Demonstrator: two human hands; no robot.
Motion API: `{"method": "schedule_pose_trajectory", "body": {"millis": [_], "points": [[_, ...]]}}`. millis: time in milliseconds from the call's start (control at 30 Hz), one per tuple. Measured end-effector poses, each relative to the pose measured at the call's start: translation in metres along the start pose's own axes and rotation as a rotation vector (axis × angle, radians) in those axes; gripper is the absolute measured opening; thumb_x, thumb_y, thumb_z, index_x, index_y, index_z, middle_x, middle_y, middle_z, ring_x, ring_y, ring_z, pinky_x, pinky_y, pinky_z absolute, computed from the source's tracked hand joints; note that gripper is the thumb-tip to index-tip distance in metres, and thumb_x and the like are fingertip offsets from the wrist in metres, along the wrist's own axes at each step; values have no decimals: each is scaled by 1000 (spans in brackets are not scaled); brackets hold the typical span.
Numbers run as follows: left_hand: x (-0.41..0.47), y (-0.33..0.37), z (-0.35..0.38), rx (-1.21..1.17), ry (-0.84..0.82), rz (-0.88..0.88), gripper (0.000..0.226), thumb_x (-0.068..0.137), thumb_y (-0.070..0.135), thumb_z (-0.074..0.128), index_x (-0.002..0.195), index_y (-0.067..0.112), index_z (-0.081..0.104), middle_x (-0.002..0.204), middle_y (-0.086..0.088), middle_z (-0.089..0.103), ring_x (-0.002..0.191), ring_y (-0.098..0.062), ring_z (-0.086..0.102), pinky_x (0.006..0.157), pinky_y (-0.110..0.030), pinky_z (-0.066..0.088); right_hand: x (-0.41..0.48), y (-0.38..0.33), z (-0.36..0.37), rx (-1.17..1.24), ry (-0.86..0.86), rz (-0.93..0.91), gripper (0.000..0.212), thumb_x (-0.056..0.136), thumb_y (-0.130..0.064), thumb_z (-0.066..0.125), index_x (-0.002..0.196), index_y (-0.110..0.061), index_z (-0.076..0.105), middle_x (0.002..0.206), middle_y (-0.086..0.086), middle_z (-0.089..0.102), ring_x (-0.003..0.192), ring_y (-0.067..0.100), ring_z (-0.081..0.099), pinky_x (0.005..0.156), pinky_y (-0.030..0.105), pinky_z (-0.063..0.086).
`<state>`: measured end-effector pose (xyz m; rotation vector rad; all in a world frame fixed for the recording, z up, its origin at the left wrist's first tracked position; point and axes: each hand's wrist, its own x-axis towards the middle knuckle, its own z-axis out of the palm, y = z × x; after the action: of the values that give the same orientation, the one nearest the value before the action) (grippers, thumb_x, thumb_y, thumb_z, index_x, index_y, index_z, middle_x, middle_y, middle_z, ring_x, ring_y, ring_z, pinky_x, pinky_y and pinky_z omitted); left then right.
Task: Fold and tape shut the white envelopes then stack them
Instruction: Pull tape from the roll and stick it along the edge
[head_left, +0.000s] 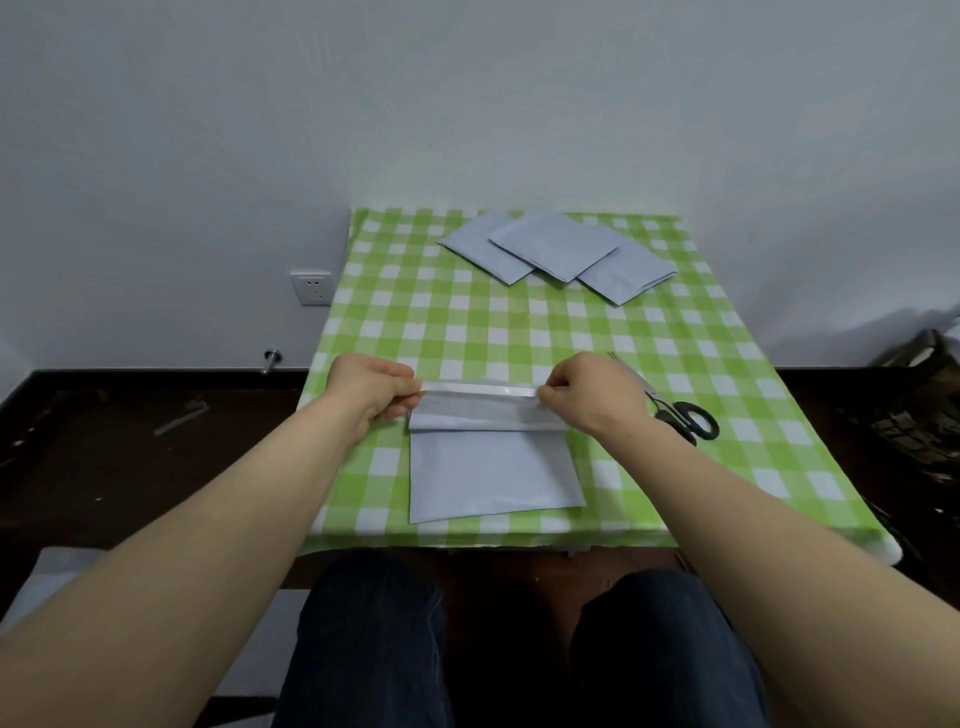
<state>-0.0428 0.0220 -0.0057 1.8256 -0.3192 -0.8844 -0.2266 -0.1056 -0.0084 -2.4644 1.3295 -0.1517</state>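
A white envelope (491, 475) lies on the near part of the green checked table (649, 338). Its top flap (485, 413) is raised and bent toward me, with a shiny strip along its upper edge. My left hand (371, 389) pinches the flap's left end and my right hand (589, 389) pinches its right end. Three other white envelopes (556, 249) lie overlapping at the far side of the table.
Black-handled scissors (678, 410) lie on the table just right of my right hand, partly hidden by my wrist. A wall socket (310, 287) sits left of the table. Dark floor surrounds the table, with a dark bundle (919, 410) at the right.
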Motion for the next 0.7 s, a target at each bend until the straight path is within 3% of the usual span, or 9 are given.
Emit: {"method": "schedule_pose_trajectory", "body": {"millis": [200, 300, 500, 700], "points": [[3, 0, 5, -63, -4, -36, 12, 82, -9, 64, 90, -2, 59, 73, -17, 62, 39, -10, 61, 43, -17, 53, 8, -2, 4, -58, 17, 2, 22, 84, -24, 53, 90, -12, 71, 89, 5, 69, 86, 26, 64, 51, 22, 32], [5, -2, 7, -74, 7, -28, 16, 80, -10, 65, 94, -4, 61, 75, -16, 61, 53, -19, 64, 47, -19, 55, 10, -2, 6, -107, 37, -8, 22, 82, -21, 52, 89, -12, 70, 90, 5, 69, 86, 26, 64, 52, 22, 32], [12, -4, 7, -119, 70, -8, 16, 76, -11, 69, 90, -5, 64, 97, -23, 64, 71, -26, 65, 53, -20, 57, 14, 0, 10, -116, 54, -19, 22, 84, -24, 53, 86, -11, 71, 86, 5, 69, 81, 26, 64, 48, 21, 30], [16, -2, 6, -102, 105, 28, 16, 74, -11, 71, 87, -4, 65, 103, -22, 65, 78, -28, 67, 57, -22, 58, 15, -1, 11, -122, 77, -26, 22, 85, -23, 53, 84, -10, 70, 83, 7, 68, 78, 26, 63, 46, 21, 27]]}}
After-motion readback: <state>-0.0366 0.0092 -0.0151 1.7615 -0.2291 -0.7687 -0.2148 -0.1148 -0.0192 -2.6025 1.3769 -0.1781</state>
